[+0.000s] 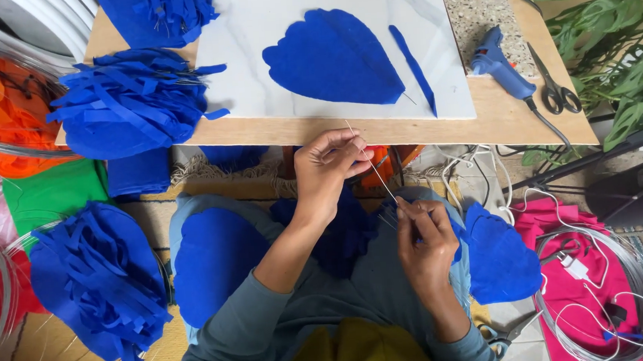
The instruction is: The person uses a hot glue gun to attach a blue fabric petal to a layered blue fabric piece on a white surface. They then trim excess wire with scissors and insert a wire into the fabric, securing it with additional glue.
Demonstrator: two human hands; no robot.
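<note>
My left hand (326, 169) pinches the upper part of a thin white wire (373, 168) just below the table's front edge. My right hand (423, 240) grips the wire's lower end together with a narrow blue felt strip over my lap. A blue felt petal (335, 57) lies flat on the white board (255, 73), with a thin wire tip poking from its lower right. Beside it lies a slim blue felt strip (413, 69). More blue petals rest on my left knee (211, 265) and by my right side (499, 259).
Piles of cut blue felt fringe (134, 103) sit at the table's left and on the floor (97, 283). A blue glue gun (500, 65) and scissors (556, 88) lie at the right of the wooden table (496, 118). Wire coils on pink fabric (603, 289) lie at the right.
</note>
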